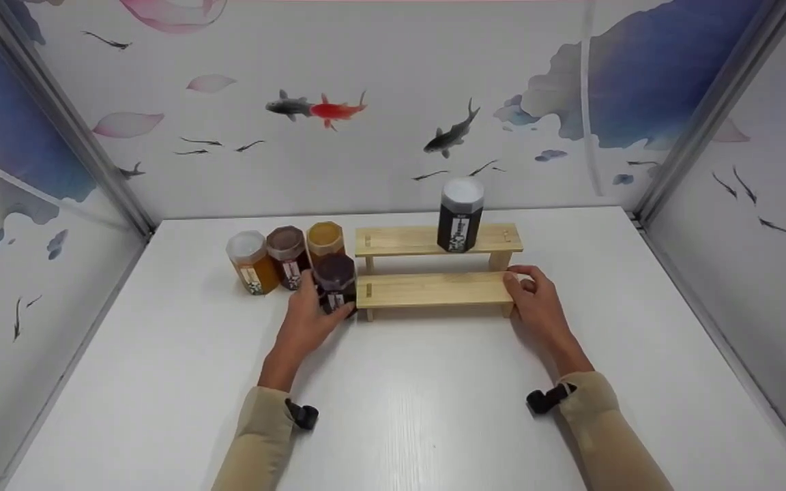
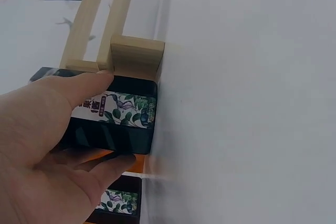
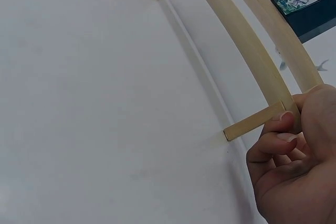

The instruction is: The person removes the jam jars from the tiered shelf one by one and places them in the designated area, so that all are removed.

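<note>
A dark purple jar (image 1: 336, 278) stands against the left end of a two-step wooden rack (image 1: 434, 290). My left hand (image 1: 303, 319) grips this jar, thumb on the near side and fingers around the left. In the left wrist view the jar's floral label (image 2: 123, 109) shows between thumb and fingers. My right hand (image 1: 540, 303) holds the right end of the rack's lower board, with curled fingers beside the leg (image 3: 254, 120) in the right wrist view. Another dark jar (image 1: 461, 215) with a pale lid stands upright on the upper board, right of its middle.
Left of the gripped jar, on the white table (image 1: 393, 409), stand an amber jar (image 1: 253, 262) with a pale top, a brownish-red jar (image 1: 288, 257) and a yellow-topped jar (image 1: 325, 239). A patterned back wall (image 1: 366, 164) rises behind the rack.
</note>
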Demonstrator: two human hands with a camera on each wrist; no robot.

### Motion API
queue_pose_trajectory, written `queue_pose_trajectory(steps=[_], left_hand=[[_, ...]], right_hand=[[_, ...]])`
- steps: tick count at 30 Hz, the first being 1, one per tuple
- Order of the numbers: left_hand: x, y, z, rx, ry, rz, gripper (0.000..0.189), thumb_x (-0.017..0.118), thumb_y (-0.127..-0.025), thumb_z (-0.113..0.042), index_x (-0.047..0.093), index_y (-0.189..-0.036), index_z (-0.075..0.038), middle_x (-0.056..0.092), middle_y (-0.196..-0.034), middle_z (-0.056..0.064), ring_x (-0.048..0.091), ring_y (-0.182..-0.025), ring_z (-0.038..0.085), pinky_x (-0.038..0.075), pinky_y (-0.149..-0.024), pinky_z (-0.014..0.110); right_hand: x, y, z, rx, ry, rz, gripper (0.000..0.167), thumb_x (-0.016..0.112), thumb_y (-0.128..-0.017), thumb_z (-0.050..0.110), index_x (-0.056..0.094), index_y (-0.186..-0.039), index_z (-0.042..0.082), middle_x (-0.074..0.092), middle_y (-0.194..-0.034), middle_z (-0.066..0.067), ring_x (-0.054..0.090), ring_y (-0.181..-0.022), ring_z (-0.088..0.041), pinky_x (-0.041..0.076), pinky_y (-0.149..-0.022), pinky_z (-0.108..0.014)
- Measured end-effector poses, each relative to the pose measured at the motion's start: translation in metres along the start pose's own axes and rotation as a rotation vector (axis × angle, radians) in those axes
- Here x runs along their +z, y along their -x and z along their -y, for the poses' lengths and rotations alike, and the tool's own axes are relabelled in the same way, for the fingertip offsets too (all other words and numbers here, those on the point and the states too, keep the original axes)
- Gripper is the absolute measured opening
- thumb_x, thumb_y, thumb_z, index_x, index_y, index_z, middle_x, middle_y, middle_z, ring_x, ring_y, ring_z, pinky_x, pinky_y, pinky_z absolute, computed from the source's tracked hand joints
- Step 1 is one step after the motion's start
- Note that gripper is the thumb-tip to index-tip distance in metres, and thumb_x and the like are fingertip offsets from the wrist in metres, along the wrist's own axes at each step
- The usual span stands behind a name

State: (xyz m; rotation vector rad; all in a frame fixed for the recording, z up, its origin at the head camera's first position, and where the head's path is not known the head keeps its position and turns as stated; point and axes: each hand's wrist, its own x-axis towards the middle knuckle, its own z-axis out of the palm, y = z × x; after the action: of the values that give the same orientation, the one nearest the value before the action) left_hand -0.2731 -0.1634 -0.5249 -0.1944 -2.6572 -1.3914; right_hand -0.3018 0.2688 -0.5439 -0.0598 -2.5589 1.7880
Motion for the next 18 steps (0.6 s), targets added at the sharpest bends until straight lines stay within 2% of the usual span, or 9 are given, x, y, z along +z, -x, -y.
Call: queue_pose_trajectory(steps=[4,9,12,14,16,18], left_hand=[[-0.007,-0.002,-0.008,0.016,0.007,-0.041,0.086,0.085,-0.096,-0.034,0.035,-0.161,-0.008,0.057,-0.153,0.017,0.054,-0.147,0.033,0.046,-0.124,0.055],[-0.010,-0.004,-0.029,0.097,-0.004,-0.198,0.077,0.081,-0.099,-0.042,0.043,-0.158,-0.009,0.057,-0.155,0.014,0.055,-0.148,0.030,0.046,-0.124,0.051],[0.000,-0.008,-0.039,0.216,-0.016,-0.319,0.067,0.079,-0.100,-0.037,0.051,-0.153,-0.007,0.058,-0.151,0.012,0.056,-0.144,0.028,0.049,-0.121,0.048],[0.012,-0.011,-0.045,0.312,-0.035,-0.376,0.060,0.078,-0.101,-0.032,0.055,-0.150,-0.006,0.058,-0.152,0.011,0.055,-0.145,0.027,0.050,-0.121,0.047],[0.024,-0.015,-0.052,0.401,-0.056,-0.403,0.054,0.077,-0.102,-0.027,0.057,-0.148,-0.006,0.057,-0.155,0.010,0.052,-0.148,0.026,0.048,-0.123,0.046],[0.036,-0.018,-0.060,0.458,-0.061,-0.387,0.051,0.076,-0.103,-0.023,0.057,-0.147,-0.007,0.055,-0.158,0.010,0.049,-0.152,0.025,0.047,-0.124,0.045]], right_hand=[[0.001,-0.002,-0.001,-0.002,-0.005,0.005,0.057,0.058,-0.111,0.050,0.054,-0.151,0.010,0.063,-0.090,-0.003,0.057,-0.071,-0.012,0.047,-0.058,-0.022],[0.001,-0.002,-0.001,0.003,0.002,0.002,0.055,0.058,-0.111,0.050,0.054,-0.150,0.011,0.063,-0.091,-0.003,0.057,-0.072,-0.013,0.047,-0.059,-0.021],[0.001,-0.002,-0.001,0.008,0.008,-0.001,0.055,0.058,-0.111,0.050,0.054,-0.150,0.012,0.063,-0.091,-0.003,0.058,-0.073,-0.012,0.047,-0.060,-0.021],[0.000,-0.002,-0.002,0.007,0.011,-0.002,0.055,0.058,-0.111,0.050,0.054,-0.150,0.011,0.063,-0.092,-0.003,0.058,-0.073,-0.012,0.047,-0.060,-0.021],[0.000,-0.001,-0.002,0.006,0.012,0.001,0.055,0.057,-0.111,0.050,0.054,-0.151,0.011,0.064,-0.093,-0.003,0.058,-0.074,-0.011,0.047,-0.061,-0.021],[0.000,-0.001,-0.001,0.004,0.003,-0.001,0.055,0.058,-0.111,0.049,0.054,-0.151,0.011,0.065,-0.094,-0.004,0.060,-0.075,-0.011,0.048,-0.061,-0.021]])
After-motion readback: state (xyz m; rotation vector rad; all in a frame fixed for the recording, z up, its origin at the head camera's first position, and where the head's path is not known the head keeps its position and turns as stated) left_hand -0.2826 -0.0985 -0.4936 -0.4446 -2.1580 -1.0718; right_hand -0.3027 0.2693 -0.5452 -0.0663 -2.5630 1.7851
